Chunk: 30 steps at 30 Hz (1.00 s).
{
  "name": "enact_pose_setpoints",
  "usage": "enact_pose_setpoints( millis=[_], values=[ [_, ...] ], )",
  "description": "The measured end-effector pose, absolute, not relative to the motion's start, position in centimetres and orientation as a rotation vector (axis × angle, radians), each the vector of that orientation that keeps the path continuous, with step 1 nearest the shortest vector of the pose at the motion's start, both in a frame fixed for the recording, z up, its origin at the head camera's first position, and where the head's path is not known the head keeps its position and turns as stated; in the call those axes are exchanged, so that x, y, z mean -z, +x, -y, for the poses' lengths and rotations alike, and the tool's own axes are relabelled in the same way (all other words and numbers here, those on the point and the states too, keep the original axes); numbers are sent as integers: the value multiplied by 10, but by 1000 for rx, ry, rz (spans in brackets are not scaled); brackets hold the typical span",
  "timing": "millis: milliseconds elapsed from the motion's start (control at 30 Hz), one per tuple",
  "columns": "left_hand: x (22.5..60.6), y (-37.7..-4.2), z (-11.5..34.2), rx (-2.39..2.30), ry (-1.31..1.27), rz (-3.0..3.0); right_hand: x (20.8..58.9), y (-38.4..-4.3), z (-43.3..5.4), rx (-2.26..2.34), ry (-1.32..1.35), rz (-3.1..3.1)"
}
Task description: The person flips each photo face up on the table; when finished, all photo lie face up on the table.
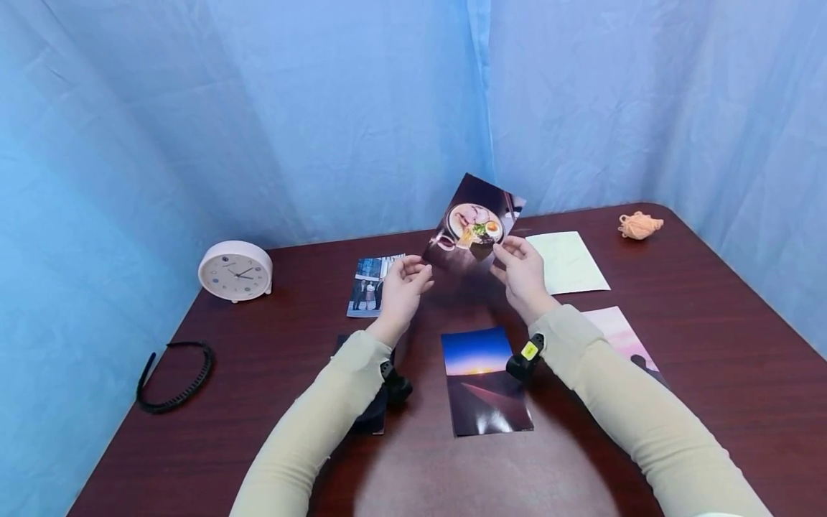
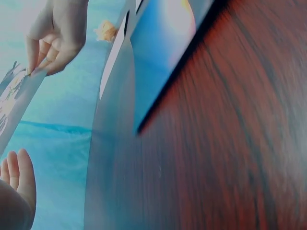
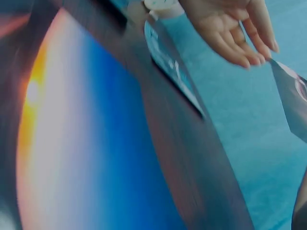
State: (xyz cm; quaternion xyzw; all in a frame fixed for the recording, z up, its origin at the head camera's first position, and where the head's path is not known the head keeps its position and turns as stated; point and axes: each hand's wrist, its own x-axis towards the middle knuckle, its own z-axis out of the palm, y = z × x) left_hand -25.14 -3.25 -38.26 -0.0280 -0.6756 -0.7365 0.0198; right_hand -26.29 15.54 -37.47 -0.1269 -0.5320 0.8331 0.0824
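Observation:
A glossy photo print (image 1: 460,237) of a bowl of noodles with egg is held up above the far part of the table, tilted. My right hand (image 1: 522,273) pinches its lower right edge between thumb and fingers; this grip also shows in the left wrist view. At the lower left corner is my left hand (image 1: 403,287), its thumb and finger at that corner in the right wrist view. Below the hands lies a sunset photo (image 1: 481,359). A photo of people before buildings (image 1: 366,287) lies behind the left hand, and a dark print (image 1: 371,416) sits partly under the left forearm.
A white clock (image 1: 235,271) stands at the back left, with a black headband (image 1: 200,377) in front of it. Peach yarn (image 1: 639,225) sits at the back right. A pale sheet (image 1: 568,262) and a pink photo (image 1: 620,334) lie by the right arm. Blue curtains (image 1: 355,129) hang behind.

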Motion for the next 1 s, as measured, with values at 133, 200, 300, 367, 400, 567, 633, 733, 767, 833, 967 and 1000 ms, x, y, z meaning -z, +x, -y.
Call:
enact_pose_setpoints(
  millis=[133, 200, 300, 367, 400, 567, 633, 733, 767, 833, 967, 1000],
  values=[
    [382, -250, 26, 2325, -100, 2061, 373, -262, -147, -2508, -445, 1428],
    [382, -250, 23, 2340, -100, 2047, 375, -262, -142, -2527, -462, 1374],
    [383, -249, 18, 2338, -102, 2035, 378, -261, -137, -2561, -462, 1330],
    [382, -249, 15, 2325, -103, 2038, 380, -260, -133, -2580, -465, 1309],
    [382, -248, 14, 2315, -109, 2041, 380, -259, -131, -2584, -468, 1305],
    [381, -246, 10, 2234, -125, 2064, 381, -256, -124, -2609, -443, 1298],
    [381, -246, 11, 2206, -112, 2055, 381, -255, -122, -2625, -411, 1308],
    [380, -246, 14, 2176, -86, 2027, 381, -253, -123, -2649, -365, 1319],
    [381, -246, 15, 2170, -77, 2016, 381, -253, -124, -2652, -355, 1326],
    [381, -247, 18, 2151, -67, 2010, 382, -251, -128, -2663, -343, 1335],
    [380, -248, 23, 2134, -76, 1984, 383, -250, -142, -2656, -363, 1337],
    [380, -248, 24, 2128, -76, 1984, 384, -250, -147, -2651, -373, 1332]
  ],
)
